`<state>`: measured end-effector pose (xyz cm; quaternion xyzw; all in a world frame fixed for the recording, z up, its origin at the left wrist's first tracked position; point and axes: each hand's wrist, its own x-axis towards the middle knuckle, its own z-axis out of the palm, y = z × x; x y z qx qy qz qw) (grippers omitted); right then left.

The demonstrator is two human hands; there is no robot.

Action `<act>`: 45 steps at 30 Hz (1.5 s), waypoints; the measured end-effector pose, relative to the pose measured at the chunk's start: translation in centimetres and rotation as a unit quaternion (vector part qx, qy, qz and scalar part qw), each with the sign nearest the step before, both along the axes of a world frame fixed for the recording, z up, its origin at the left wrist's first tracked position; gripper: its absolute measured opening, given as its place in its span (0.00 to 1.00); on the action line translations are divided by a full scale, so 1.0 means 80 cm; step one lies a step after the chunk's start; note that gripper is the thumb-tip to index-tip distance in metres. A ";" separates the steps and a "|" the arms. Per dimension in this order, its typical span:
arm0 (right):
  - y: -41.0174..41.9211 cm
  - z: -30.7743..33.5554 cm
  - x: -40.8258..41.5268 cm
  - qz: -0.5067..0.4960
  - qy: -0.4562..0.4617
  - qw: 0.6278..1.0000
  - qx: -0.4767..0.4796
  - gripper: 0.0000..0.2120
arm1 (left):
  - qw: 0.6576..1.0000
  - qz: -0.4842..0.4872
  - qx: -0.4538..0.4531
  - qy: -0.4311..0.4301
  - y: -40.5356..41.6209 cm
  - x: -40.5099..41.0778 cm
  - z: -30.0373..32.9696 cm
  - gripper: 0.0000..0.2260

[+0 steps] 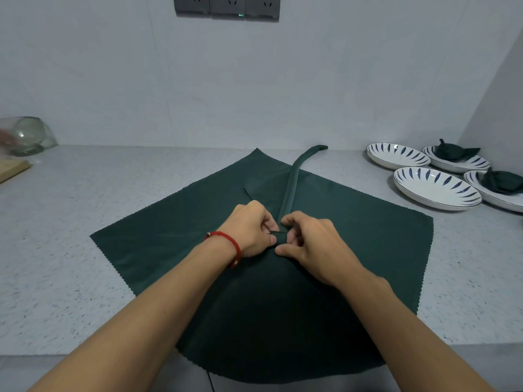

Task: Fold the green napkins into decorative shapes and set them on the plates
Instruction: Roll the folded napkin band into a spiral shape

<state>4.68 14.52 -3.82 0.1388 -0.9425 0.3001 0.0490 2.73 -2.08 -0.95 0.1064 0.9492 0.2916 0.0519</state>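
A person's two hands meet at the middle of a speckled grey counter [70, 264], working a rolled green napkin [288, 193] that lies on top of a flat cloth [169, 236] of the same dark green. The left hand [249, 227], a red cord bracelet [229, 244] at its wrist, has its fingers curled and pinches the near end of the roll; the right hand [308, 244] grips the same coiled end from the other side, thumb and fingers bent round it. From the hands, the rest of the rolled strip runs away toward the wall, its far tip bending right near the back edge of the counter. The flat cloth spreads wide beneath both forearms, its near edge hanging over the counter's front. At the right, near the corner of the walls, sit four white plates [435, 188] with dark blue leaf marks on their rims, close together and partly overlapping. The two plates nearest the corner each hold a folded napkin [455, 154], while the two nearer the hands show bare centres. At the far left stands a glass bowl [28, 135], tilted, beside a wooden board [12, 169]. Grey sockets [226, 5] are set in the wall above.
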 end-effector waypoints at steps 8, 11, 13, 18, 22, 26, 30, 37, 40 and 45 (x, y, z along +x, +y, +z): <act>0.002 -0.003 -0.010 0.010 0.049 0.997 0.056 0.12 | 0.999 0.009 0.027 0.016 0.001 -0.009 -0.002 0.01; 0.003 0.006 -0.017 0.020 0.022 0.997 0.072 0.13 | 0.997 0.022 0.035 0.068 0.000 -0.003 -0.014 0.04; 0.005 0.010 -0.022 0.024 0.013 0.998 0.064 0.11 | 0.996 0.023 0.044 0.076 0.001 0.001 -0.016 0.06; 0.003 0.004 -0.020 0.014 0.034 0.998 0.057 0.17 | 0.998 0.025 0.030 0.039 0.002 -0.015 -0.008 0.06; 0.001 -0.004 -0.025 0.004 0.046 0.998 0.031 0.14 | 0.997 0.031 0.050 -0.054 0.000 -0.037 0.001 0.10; 0.003 0.000 -0.038 0.009 0.027 0.999 0.021 0.11 | 0.995 0.050 0.083 0.020 0.004 -0.035 -0.012 0.05; 0.007 0.008 -0.053 -0.009 -0.006 1.000 0.020 0.09 | 0.988 0.030 0.108 0.104 0.009 -0.027 -0.023 0.06; 0.006 0.005 -0.055 -0.024 -0.026 0.999 -0.025 0.16 | 0.996 0.051 0.056 0.053 0.016 -0.054 -0.010 0.07; 0.001 -0.001 -0.057 -0.041 0.005 0.999 -0.015 0.16 | 0.997 0.051 0.049 0.025 0.017 -0.065 -0.008 0.07; 0.002 0.007 -0.071 -0.044 -0.008 0.999 0.026 0.10 | 0.991 0.067 0.048 0.108 0.022 -0.067 -0.024 0.04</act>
